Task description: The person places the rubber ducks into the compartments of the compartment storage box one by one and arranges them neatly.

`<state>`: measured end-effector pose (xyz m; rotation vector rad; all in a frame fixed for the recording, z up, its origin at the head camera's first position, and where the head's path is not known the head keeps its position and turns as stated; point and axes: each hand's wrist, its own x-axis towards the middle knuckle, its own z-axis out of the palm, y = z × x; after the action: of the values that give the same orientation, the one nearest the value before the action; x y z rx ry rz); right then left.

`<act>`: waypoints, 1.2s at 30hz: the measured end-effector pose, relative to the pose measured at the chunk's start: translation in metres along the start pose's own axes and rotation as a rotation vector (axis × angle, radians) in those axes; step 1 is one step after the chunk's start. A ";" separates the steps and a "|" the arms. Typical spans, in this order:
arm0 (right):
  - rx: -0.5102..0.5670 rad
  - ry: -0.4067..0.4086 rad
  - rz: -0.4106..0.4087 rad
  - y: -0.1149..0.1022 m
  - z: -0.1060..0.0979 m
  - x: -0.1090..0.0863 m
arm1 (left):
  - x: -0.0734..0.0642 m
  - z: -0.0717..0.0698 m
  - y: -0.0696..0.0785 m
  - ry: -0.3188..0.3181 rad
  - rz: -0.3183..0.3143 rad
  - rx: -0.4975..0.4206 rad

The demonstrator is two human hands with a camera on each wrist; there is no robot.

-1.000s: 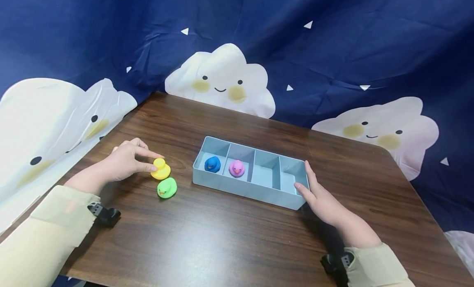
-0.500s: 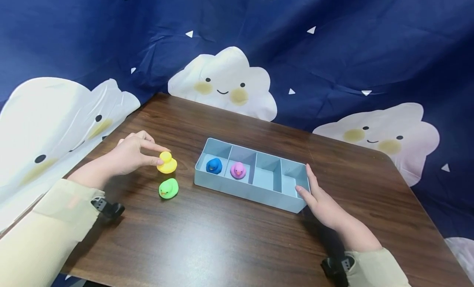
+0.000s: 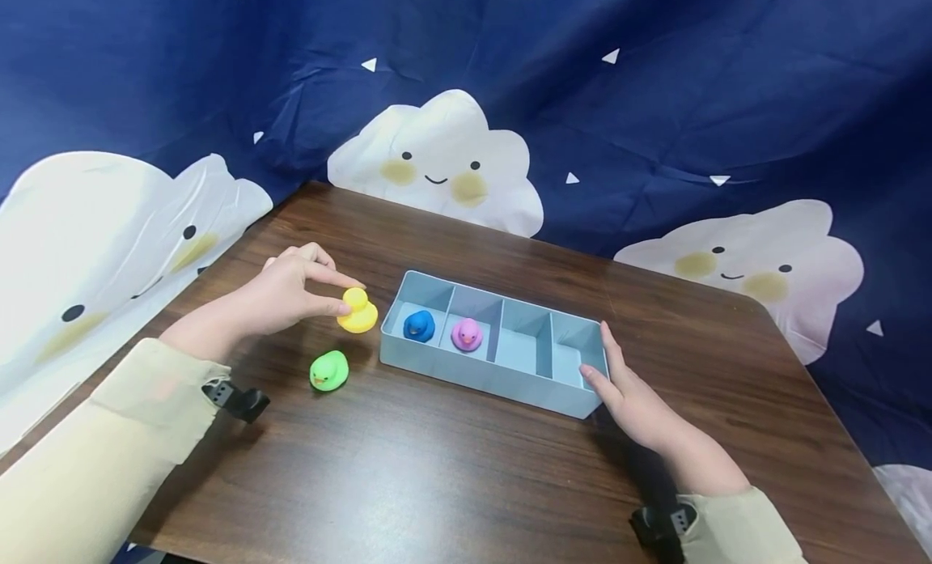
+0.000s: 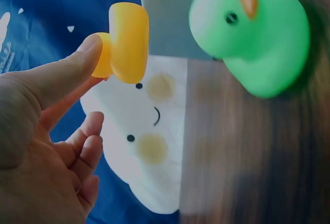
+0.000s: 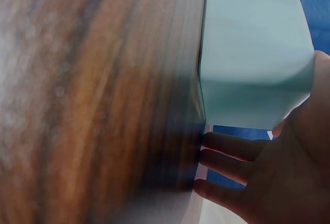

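Pinches a yellow duck (image 3: pixel 357 311) between thumb and forefinger of the left hand (image 3: pixel 291 293), left of centre in the head view. Grips with the right hand (image 3: pixel 641 402) the right end of a blue-grey tray (image 3: pixel 480 375), with a blue duck (image 3: pixel 418 327) and pink duck (image 3: pixel 467 336) in its two leftmost compartments. Shows a green duck (image 3: pixel 329 371) at lower left.

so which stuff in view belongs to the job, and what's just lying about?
Part of the job, most likely:
Yellow duck, pinched by the left hand
Box, held at one end by the right hand
Blue duck and pink duck, in the box
Green duck, untouched on the table

Just surroundings:
Cloud-print cloth
Black wrist gear
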<state>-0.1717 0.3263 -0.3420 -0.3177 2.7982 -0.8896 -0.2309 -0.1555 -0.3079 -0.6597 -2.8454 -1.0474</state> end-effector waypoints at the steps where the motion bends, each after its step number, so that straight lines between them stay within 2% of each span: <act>1: -0.001 0.001 0.001 0.000 0.000 0.000 | 0.002 0.001 0.002 -0.002 0.003 -0.008; 11: 0.016 -0.006 -0.006 -0.001 0.002 0.001 | 0.012 0.012 0.012 -0.013 0.048 -0.025; 21: 0.015 -0.002 -0.001 0.001 0.002 0.001 | 0.021 0.016 0.019 0.023 0.089 -0.042; 30: 0.007 0.002 0.004 0.002 0.001 0.001 | 0.033 0.021 0.037 0.033 0.156 -0.052; 36: 0.005 0.001 0.012 0.002 0.000 0.000 | 0.040 0.027 0.051 0.006 0.180 -0.058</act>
<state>-0.1722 0.3277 -0.3428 -0.2997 2.7951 -0.8948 -0.2435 -0.0886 -0.2905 -0.8954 -2.6975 -1.1037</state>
